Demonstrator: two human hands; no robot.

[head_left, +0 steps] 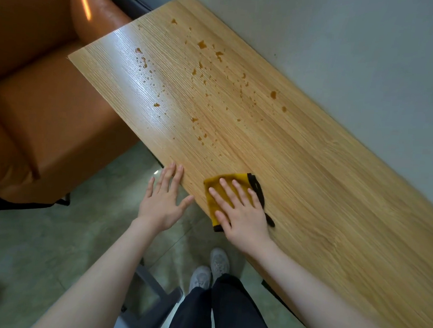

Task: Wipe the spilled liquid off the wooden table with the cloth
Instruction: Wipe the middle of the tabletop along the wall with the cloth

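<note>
Beside table (312,170): orange sofa (35,100)

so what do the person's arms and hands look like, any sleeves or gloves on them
Both forearms are bare, with no sleeves in view. The left hand and right hand wear no gloves, and no rings, watch or bracelets show. Nails are short and unpainted.

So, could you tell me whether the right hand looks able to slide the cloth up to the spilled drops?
Probably yes: the right hand lies flat on the cloth, and the bare wooden table between it and the spilled drops holds nothing.
</note>
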